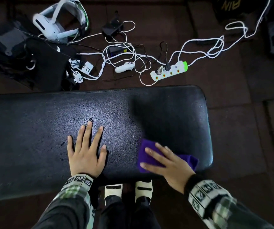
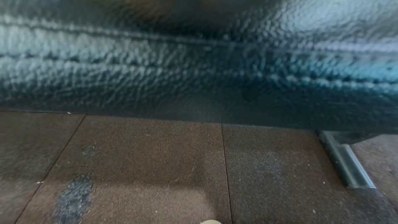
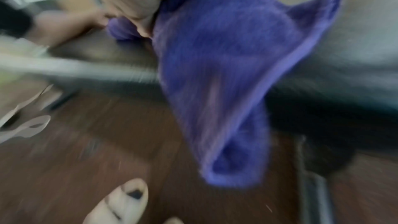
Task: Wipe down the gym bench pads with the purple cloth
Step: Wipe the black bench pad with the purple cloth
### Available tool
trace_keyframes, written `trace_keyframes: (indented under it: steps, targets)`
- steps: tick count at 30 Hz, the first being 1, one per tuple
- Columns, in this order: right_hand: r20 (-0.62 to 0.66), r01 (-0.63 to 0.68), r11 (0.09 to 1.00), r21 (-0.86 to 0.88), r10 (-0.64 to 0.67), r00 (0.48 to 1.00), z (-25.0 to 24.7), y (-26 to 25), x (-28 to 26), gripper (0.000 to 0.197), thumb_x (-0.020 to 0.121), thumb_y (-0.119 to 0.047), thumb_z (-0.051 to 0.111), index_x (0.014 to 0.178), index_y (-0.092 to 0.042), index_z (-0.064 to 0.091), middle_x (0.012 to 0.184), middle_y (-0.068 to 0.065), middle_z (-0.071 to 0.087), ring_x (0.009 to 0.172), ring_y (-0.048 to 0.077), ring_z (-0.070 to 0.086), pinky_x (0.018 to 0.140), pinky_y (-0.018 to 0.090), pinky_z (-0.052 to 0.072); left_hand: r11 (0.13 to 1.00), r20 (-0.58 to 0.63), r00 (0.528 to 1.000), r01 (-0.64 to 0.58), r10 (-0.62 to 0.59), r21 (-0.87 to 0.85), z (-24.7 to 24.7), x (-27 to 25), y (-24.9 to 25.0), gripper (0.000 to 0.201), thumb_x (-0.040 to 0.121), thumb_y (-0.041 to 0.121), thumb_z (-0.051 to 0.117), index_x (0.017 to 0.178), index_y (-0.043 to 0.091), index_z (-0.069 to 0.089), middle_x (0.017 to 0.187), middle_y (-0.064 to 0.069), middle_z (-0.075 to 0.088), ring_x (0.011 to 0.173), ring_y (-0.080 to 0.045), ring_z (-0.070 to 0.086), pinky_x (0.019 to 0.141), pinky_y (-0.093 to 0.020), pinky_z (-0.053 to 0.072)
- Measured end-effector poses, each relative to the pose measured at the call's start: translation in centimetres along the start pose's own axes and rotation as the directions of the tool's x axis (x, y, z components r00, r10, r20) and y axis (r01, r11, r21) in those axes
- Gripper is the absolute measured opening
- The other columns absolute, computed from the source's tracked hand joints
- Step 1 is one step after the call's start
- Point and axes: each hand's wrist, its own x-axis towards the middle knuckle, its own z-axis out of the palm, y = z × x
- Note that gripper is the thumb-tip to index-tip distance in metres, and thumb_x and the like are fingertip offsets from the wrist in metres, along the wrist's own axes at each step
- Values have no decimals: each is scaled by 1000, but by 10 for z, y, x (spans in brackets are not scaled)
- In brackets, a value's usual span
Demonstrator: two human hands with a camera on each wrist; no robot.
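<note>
While the right hand (image 1: pixel 169 164) presses the purple cloth (image 1: pixel 147 156) flat-fingered, its wrist view shows cloth overhanging the pad (image 1: pixel 34 138); left hand (image 1: pixel 86 152) splayed.

The room is dim from my head view, the floor (image 1: pixel 232 113) nearly black. Light glints off the wet middle of the bench pad (image 1: pixel 100 113); its right end sits in shadow. My left wrist view is soft and close. My right wrist view is heavily smeared, the purple cloth (image 3: pixel 226 74) streaked.
</note>
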Motion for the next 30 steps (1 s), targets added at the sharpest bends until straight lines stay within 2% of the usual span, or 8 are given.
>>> trace_keyframes:
  steps: [4, 6, 9, 14, 19, 23, 26, 30]
  targets:
    - [167, 73, 992, -102, -55, 984, 4, 22, -52, 109, 52, -9, 69, 144, -43, 22, 156, 0, 14, 141, 32, 16, 106, 49, 24, 1000, -5, 1000, 2, -2, -1, 0, -1, 0, 58, 93, 43, 35, 148, 26, 42, 159, -6, 32, 146, -25, 27, 120, -51, 6]
    - [132, -25, 997, -71, 34, 991, 1, 45, -58, 109, 58, -9, 73, 145, -41, 17, 155, 1, 16, 140, 33, 18, 106, 50, 31, 1000, 0, 1000, 3, -3, -3, 0, 0, 0, 58, 93, 43, 35, 148, 26, 42, 159, -6, 31, 146, -25, 27, 120, -51, 5]
    - [-18, -219, 970, 103, 222, 975, -9, 70, -44, 87, 78, -6, 59, 144, -43, 16, 155, -1, 15, 142, 32, 13, 107, 47, 31, 1000, -8, 1000, 1, -1, -2, -1, 0, 0, 58, 93, 43, 34, 148, 26, 41, 159, -6, 31, 147, -25, 26, 121, -50, 3]
    - [-104, -405, 897, 176, 426, 899, -18, 53, 19, 84, 78, -3, 59, 143, -41, 22, 155, 0, 14, 139, 39, 15, 109, 51, 23, 1000, -18, 1000, 6, -6, -8, -1, -1, 1, 58, 93, 43, 34, 149, 27, 40, 160, -5, 30, 147, -25, 25, 121, -47, 1]
    - [-61, -120, 993, 7, 121, 991, -2, 0, 16, 73, 72, -13, 36, 140, -40, 32, 152, 2, 25, 137, 36, 23, 108, 50, 23, 1000, -31, 1000, -5, 4, -12, 0, -1, 0, 57, 94, 43, 34, 148, 26, 40, 159, -6, 31, 146, -25, 26, 121, -49, 3]
    - [34, 39, 998, -51, -37, 999, 1, 4, -33, 92, 62, -9, 66, 140, -43, 33, 152, -1, 25, 138, 31, 22, 106, 46, 26, 1000, -34, 999, -2, 2, -20, 0, 0, 0, 57, 93, 42, 34, 148, 26, 41, 159, -7, 32, 146, -25, 26, 120, -49, 4]
    - [71, -87, 995, -52, 91, 993, -3, 27, -49, 103, 56, -10, 77, 141, -42, 30, 152, 2, 25, 138, 32, 20, 105, 48, 25, 1000, -33, 999, -4, 3, -24, -1, -1, 1, 57, 93, 42, 34, 148, 25, 41, 159, -7, 32, 146, -25, 27, 120, -50, 5]
    - [-39, -312, 932, 185, 324, 945, -10, 45, -27, 91, 76, -6, 68, 144, -43, 20, 156, -2, 12, 142, 32, 11, 107, 47, 28, 1000, -40, 999, -5, 4, -27, -1, -1, 1, 57, 94, 42, 34, 148, 25, 41, 159, -7, 32, 146, -25, 27, 120, -50, 5]
